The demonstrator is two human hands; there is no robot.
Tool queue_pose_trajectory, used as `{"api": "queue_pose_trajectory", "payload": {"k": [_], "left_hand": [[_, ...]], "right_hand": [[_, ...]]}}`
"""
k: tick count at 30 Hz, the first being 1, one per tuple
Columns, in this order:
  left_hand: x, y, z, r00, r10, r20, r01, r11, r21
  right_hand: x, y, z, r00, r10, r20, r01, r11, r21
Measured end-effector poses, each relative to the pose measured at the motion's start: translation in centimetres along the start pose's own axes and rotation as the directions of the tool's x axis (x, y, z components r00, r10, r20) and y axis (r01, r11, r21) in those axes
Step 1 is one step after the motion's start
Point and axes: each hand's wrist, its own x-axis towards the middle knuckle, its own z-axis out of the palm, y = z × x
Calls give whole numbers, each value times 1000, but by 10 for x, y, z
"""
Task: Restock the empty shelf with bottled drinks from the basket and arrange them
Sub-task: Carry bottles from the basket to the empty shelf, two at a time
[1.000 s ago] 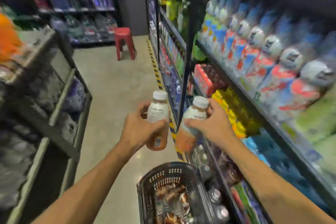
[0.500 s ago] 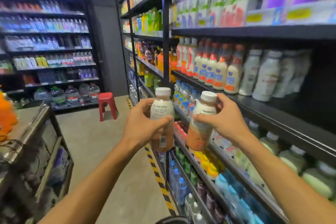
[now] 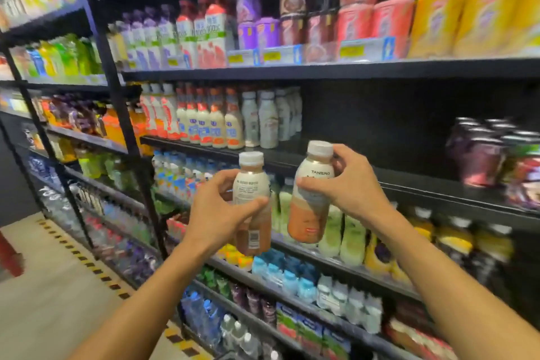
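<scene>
My left hand (image 3: pixel 216 213) grips an upright bottle (image 3: pixel 252 202) of brown milk tea with a white cap and pale label. My right hand (image 3: pixel 347 184) holds a second such bottle (image 3: pixel 309 199), tilted slightly, its label reading TANBING. Both bottles are raised in front of a black shelf (image 3: pixel 365 172). That shelf has a bare dark stretch (image 3: pixel 374 126) between white bottles (image 3: pixel 268 120) on its left and dark purple bottles (image 3: pixel 485 155) on its right. The basket is out of view.
Full shelves of drinks rise above and drop below the bare stretch, with cartons (image 3: pixel 438 20) on the shelf above and green bottles (image 3: pixel 336 231) below. A black upright post (image 3: pixel 122 131) divides the bays. The aisle floor (image 3: pixel 43 286) with striped tape lies at lower left.
The view has swung up and right, from the basket and floor to the shelves. Both hands have lifted their bottles to the level of the shelf's bare stretch.
</scene>
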Motion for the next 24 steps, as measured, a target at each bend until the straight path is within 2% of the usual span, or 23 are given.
{"api": "queue_pose_trajectory", "payload": {"k": [7, 12, 18, 24], "left_hand": [[-37, 62, 104, 984, 54, 169, -29, 989, -147], [-93, 126, 189, 952, 103, 290, -30, 969, -244], [-182, 194, 288, 884, 135, 448, 41, 931, -362], [-251, 248, 376, 784, 211, 583, 40, 921, -387]], "right_hand": [[-78, -8, -133, 975, 39, -220, -67, 990, -122], [-161, -12, -242, 936, 71, -344, -142, 973, -185], [-276, -22, -363, 873, 138, -467, -272, 934, -232], [-373, -35, -452, 775, 159, -612, -369, 899, -234]]}}
